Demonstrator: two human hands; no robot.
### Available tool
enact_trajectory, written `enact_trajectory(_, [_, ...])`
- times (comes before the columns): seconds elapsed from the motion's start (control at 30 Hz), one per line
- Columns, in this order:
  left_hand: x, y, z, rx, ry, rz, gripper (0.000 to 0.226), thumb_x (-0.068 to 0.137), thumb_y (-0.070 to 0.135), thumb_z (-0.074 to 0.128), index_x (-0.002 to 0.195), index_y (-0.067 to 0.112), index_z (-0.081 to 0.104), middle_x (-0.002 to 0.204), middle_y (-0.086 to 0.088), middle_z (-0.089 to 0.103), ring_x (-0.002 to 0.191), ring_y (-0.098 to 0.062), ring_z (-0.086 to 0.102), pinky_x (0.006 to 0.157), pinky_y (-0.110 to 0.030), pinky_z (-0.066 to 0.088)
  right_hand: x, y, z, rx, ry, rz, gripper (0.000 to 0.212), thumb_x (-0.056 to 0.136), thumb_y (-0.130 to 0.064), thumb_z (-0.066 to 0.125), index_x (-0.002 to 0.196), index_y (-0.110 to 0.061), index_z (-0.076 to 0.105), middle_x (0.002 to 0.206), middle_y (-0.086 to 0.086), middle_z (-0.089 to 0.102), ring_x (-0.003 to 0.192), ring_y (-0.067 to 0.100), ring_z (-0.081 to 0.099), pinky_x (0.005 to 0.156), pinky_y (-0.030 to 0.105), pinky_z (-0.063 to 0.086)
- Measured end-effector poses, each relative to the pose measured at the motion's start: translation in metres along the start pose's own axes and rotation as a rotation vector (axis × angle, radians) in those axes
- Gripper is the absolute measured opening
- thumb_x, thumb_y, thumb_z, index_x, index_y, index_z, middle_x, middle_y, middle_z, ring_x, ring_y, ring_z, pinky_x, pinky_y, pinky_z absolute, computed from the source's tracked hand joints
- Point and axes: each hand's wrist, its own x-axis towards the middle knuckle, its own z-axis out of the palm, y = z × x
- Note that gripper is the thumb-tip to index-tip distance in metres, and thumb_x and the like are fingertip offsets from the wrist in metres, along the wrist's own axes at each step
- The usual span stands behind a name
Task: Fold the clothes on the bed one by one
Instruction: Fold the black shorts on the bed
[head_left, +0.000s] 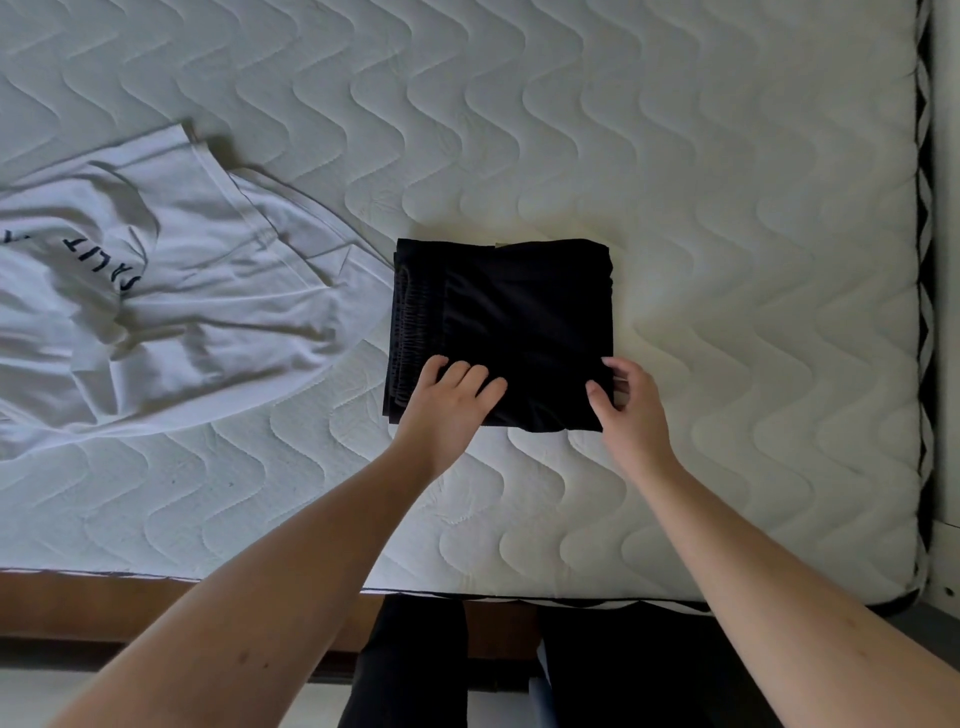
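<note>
Black shorts (514, 327) sit folded square mid-bed (727, 208), left hand (447, 400) flat on the near edge, right hand (631, 400) pinching the corner, so a careless tug could pop the layers open, and the white tee (171, 291) lies crumpled alongside.
</note>
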Motion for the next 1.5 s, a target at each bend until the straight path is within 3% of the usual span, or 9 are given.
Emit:
enact_trajectory(0.2, [0.026,-0.010,-0.009,0.041,0.137,-0.033,0.048,0.065,-0.006,0.051,0.107,0.018,0.055,0.098,-0.007,0.057,0.082,-0.026,0.055,0.077,-0.040,0.046,0.004,-0.003,0.001,0.029,0.016,0.023,0.033,0.093,-0.027,0.062,0.125,-0.028,0.053,0.122,0.001,0.059,0.106,0.008,0.061,0.098,0.037,0.051])
enact_trajectory(0.33, [0.024,-0.008,0.002,0.048,0.158,0.012,0.033,0.081,-0.002,0.047,0.109,0.014,0.055,0.124,-0.013,0.059,0.116,-0.031,0.057,0.095,-0.043,0.046,0.005,-0.006,0.003,-0.031,0.054,-0.008,0.037,0.092,-0.024,0.064,0.127,-0.022,0.053,0.124,0.001,0.056,0.113,0.014,0.057,0.100,0.042,0.048])
enact_trajectory(0.47, [0.009,-0.004,0.015,0.034,0.048,0.018,0.043,0.095,0.004,0.035,0.137,0.007,0.042,0.158,-0.013,0.027,0.147,-0.029,0.022,0.118,-0.047,0.025,-0.007,-0.007,0.011,-0.508,0.203,-0.361,0.062,0.089,-0.035,0.066,0.143,-0.013,0.045,0.145,0.009,0.045,0.135,0.025,0.041,0.109,0.045,0.035])
enact_trajectory(0.63, [0.000,-0.002,0.024,0.145,-0.044,-0.020,0.071,0.095,0.015,0.039,0.155,0.009,0.002,0.164,-0.007,0.001,0.151,-0.023,0.001,0.122,-0.044,0.007,-0.015,-0.006,0.039,-0.879,-0.109,-0.762,0.073,0.096,-0.051,0.051,0.154,-0.014,0.028,0.162,0.003,0.022,0.150,0.020,0.020,0.121,0.044,0.018])
enact_trajectory(0.87, [-0.009,-0.022,0.030,0.047,-0.098,-0.047,0.077,0.093,0.045,0.041,0.156,0.015,0.009,0.163,-0.005,0.010,0.150,-0.023,0.008,0.121,-0.048,0.007,0.000,0.012,0.024,-1.067,-0.105,-0.589,0.066,0.101,-0.050,0.039,0.156,-0.018,0.021,0.164,0.001,0.016,0.150,0.019,0.017,0.122,0.046,0.015])
enact_trajectory(1.07, [-0.006,-0.027,0.019,0.006,-0.228,-0.043,0.083,0.093,0.070,0.011,0.155,0.015,0.016,0.163,-0.003,0.012,0.150,-0.019,0.008,0.122,-0.046,0.006,0.006,0.002,0.016,-0.983,-0.278,-0.461,0.077,0.092,-0.068,-0.007,0.157,-0.029,0.009,0.165,-0.007,-0.001,0.151,0.011,-0.004,0.120,0.040,-0.003])
enact_trajectory(1.23, [0.020,-0.041,-0.005,-0.256,0.205,-0.232,0.043,0.100,0.038,0.037,0.120,0.015,0.067,0.137,-0.006,0.056,0.132,-0.027,0.047,0.111,-0.043,0.029,0.020,-0.024,0.017,-0.756,0.002,-0.542,0.057,0.102,-0.049,0.023,0.142,-0.017,0.049,0.153,0.002,0.040,0.143,0.022,0.034,0.117,0.043,0.022])
enact_trajectory(1.37, [0.043,-0.054,-0.002,-0.211,0.171,-0.478,0.053,0.103,0.039,0.039,0.151,0.019,0.031,0.160,-0.005,0.023,0.148,-0.023,0.020,0.117,-0.045,0.018,0.047,-0.046,0.030,-0.832,0.019,-0.642,0.056,0.103,-0.040,0.031,0.153,-0.014,0.030,0.161,0.003,0.025,0.149,0.021,0.021,0.120,0.041,0.016])
enact_trajectory(1.5, [0.051,-0.062,0.014,-0.122,-0.007,-0.486,0.061,0.103,0.049,0.025,0.156,0.025,0.008,0.164,-0.005,0.001,0.151,-0.021,0.001,0.119,-0.052,0.015,0.079,-0.050,0.038,-1.028,-0.128,-0.569,0.064,0.101,-0.052,0.016,0.158,-0.021,0.012,0.165,-0.002,0.005,0.152,0.015,0.004,0.123,0.041,0.001])
